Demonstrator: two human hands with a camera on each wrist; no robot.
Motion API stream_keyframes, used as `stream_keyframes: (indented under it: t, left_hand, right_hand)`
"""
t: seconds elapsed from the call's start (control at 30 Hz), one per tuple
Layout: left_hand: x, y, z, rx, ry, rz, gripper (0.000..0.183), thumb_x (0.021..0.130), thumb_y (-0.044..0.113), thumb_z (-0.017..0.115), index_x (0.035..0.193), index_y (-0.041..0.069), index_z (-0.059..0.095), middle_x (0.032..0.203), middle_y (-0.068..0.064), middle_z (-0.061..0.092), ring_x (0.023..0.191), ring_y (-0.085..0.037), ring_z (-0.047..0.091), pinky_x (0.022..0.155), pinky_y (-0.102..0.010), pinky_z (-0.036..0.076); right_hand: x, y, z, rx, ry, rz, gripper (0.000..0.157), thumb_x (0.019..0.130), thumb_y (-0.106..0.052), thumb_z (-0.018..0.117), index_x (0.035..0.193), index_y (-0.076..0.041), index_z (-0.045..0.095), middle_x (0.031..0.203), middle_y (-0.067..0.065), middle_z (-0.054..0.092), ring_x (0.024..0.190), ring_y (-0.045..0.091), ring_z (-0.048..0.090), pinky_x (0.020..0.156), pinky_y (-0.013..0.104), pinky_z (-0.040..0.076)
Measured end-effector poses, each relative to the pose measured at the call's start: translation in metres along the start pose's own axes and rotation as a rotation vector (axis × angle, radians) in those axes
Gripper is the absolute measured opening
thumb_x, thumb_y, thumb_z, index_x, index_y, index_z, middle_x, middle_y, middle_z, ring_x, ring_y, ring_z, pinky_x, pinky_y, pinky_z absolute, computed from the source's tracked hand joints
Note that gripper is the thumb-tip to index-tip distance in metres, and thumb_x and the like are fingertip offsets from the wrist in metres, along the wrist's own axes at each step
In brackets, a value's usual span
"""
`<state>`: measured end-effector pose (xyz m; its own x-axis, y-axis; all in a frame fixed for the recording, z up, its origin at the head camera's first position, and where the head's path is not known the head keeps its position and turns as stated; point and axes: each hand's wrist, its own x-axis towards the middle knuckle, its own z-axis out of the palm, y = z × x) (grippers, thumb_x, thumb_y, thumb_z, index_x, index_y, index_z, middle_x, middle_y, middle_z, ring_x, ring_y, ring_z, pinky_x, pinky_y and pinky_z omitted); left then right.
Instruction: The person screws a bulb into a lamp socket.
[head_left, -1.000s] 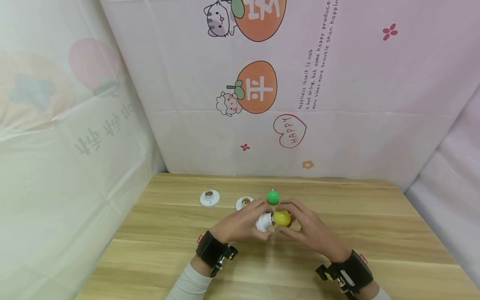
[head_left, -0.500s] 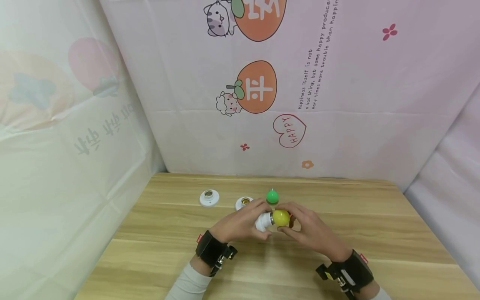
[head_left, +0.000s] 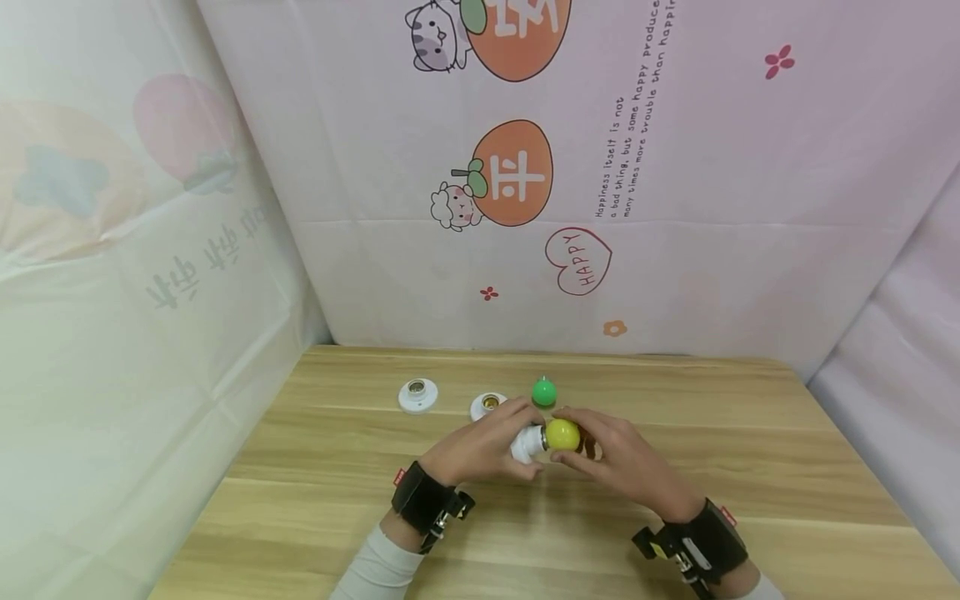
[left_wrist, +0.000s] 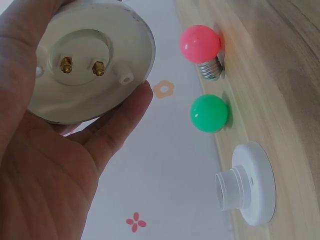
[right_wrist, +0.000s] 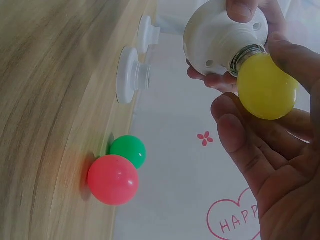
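My left hand [head_left: 480,446] grips a round white lamp holder [head_left: 527,446] by its rim. Its hollow back with two brass screws faces the left wrist camera. The holder's mouth points right, toward a yellow light bulb [head_left: 562,435]. The bulb's metal screw end sits at the mouth, partly inside it, as the right wrist view shows. Around the yellow globe [right_wrist: 267,87] are the curled fingers and thumb of my right hand [head_left: 626,454]. Both hands are above the table, bulb and holder lying roughly in line.
Two more white lamp holders stand on the wooden table [head_left: 360,500]: one at the left [head_left: 417,396], another [head_left: 489,405] just behind my left hand. A green bulb [head_left: 544,392] lies behind the hands. Near it is a pink-red bulb [left_wrist: 200,44], mostly hidden in the head view.
The fingers and thumb of my right hand have shifted a little around the yellow bulb. My left hand and the lamp holder have stayed nearly still.
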<state>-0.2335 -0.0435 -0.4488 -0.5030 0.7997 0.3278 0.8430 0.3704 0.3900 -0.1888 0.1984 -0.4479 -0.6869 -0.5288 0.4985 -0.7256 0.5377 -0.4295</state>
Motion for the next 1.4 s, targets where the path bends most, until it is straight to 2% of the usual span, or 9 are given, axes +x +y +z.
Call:
stream_keyframes:
  t: [0.23, 0.4, 0.5, 0.6, 0.7, 0.83, 1.0, 1.17, 1.4]
  left_hand:
    - [-0.0001, 0.0007, 0.0008, -0.007, 0.005, 0.014, 0.056, 0.075, 0.032, 0.078, 0.123, 0.019, 0.052, 0.123, 0.008, 0.047, 0.11, -0.004, 0.042, 0.09, -0.013, 0.042]
    - [0.0003, 0.0018, -0.0004, -0.009, 0.005, 0.018, 0.056, 0.075, 0.031, 0.078, 0.123, 0.019, 0.053, 0.123, 0.008, 0.047, 0.11, -0.005, 0.042, 0.09, -0.013, 0.042]
    - [0.0004, 0.0022, -0.0005, -0.005, 0.006, 0.019, 0.055, 0.074, 0.03, 0.078, 0.122, 0.018, 0.053, 0.121, 0.007, 0.048, 0.109, -0.004, 0.043, 0.089, -0.013, 0.042]
    - [0.0005, 0.0024, -0.0006, 0.001, 0.004, 0.02, 0.053, 0.075, 0.031, 0.077, 0.12, 0.018, 0.053, 0.12, 0.006, 0.048, 0.107, -0.004, 0.043, 0.088, -0.013, 0.042]
    - [0.0003, 0.0029, -0.0009, -0.002, 0.001, 0.012, 0.052, 0.075, 0.032, 0.077, 0.119, 0.018, 0.052, 0.119, 0.007, 0.048, 0.106, -0.004, 0.042, 0.086, -0.012, 0.043]
    - [0.0002, 0.0033, -0.001, -0.006, 0.0, 0.009, 0.053, 0.075, 0.033, 0.076, 0.12, 0.019, 0.052, 0.12, 0.008, 0.048, 0.107, -0.004, 0.043, 0.087, -0.012, 0.043]
    - [-0.0006, 0.0033, -0.0018, -0.009, 0.001, -0.001, 0.054, 0.075, 0.033, 0.077, 0.121, 0.019, 0.053, 0.121, 0.008, 0.048, 0.108, -0.004, 0.043, 0.089, -0.013, 0.043]
    - [-0.0007, 0.0021, -0.0014, -0.013, 0.006, -0.008, 0.056, 0.074, 0.032, 0.078, 0.122, 0.02, 0.052, 0.122, 0.01, 0.047, 0.11, -0.004, 0.043, 0.091, -0.015, 0.043]
    - [-0.0013, 0.0011, -0.0016, -0.01, 0.003, -0.011, 0.056, 0.075, 0.033, 0.078, 0.123, 0.02, 0.052, 0.122, 0.01, 0.047, 0.108, -0.004, 0.043, 0.09, -0.014, 0.043]
  right_hand:
    - [0.0001, -0.0008, 0.0002, -0.009, -0.011, 0.018, 0.051, 0.089, -0.039, 0.066, 0.127, -0.007, 0.057, 0.091, -0.01, 0.059, 0.071, 0.006, 0.055, 0.055, 0.022, 0.051]
    - [-0.0005, -0.0006, 0.002, -0.022, 0.001, 0.053, 0.05, 0.088, -0.042, 0.066, 0.127, -0.011, 0.057, 0.089, -0.013, 0.057, 0.071, 0.003, 0.054, 0.055, 0.021, 0.051]
    - [0.0001, -0.0011, 0.0023, -0.008, 0.01, 0.07, 0.058, 0.088, -0.042, 0.067, 0.135, -0.015, 0.048, 0.098, -0.01, 0.057, 0.075, 0.006, 0.056, 0.056, 0.023, 0.052]
    - [0.0017, -0.0012, 0.0032, 0.012, 0.049, 0.037, 0.065, 0.085, -0.037, 0.072, 0.139, -0.017, 0.041, 0.115, -0.004, 0.054, 0.084, 0.008, 0.057, 0.063, 0.023, 0.054]
    - [0.0035, -0.0016, 0.0047, 0.029, 0.096, -0.041, 0.058, 0.082, -0.026, 0.076, 0.131, -0.015, 0.048, 0.124, -0.002, 0.05, 0.089, 0.007, 0.055, 0.067, 0.022, 0.054]
    - [0.0038, -0.0032, 0.0055, 0.041, 0.117, -0.098, 0.045, 0.08, -0.021, 0.078, 0.12, -0.016, 0.058, 0.121, -0.007, 0.052, 0.088, 0.004, 0.054, 0.065, 0.022, 0.054]
    - [0.0038, -0.0035, 0.0049, 0.037, 0.099, -0.091, 0.051, 0.078, -0.022, 0.079, 0.122, -0.016, 0.056, 0.121, -0.01, 0.051, 0.094, 0.005, 0.054, 0.068, 0.025, 0.054]
    - [0.0028, -0.0023, 0.0045, 0.028, 0.076, -0.07, 0.056, 0.076, -0.016, 0.079, 0.125, -0.014, 0.054, 0.123, -0.009, 0.051, 0.102, 0.007, 0.054, 0.071, 0.025, 0.055]
    - [0.0016, -0.0023, 0.0037, 0.044, 0.067, -0.049, 0.05, 0.081, -0.022, 0.077, 0.124, -0.009, 0.056, 0.114, -0.007, 0.058, 0.091, 0.007, 0.058, 0.068, 0.022, 0.055]
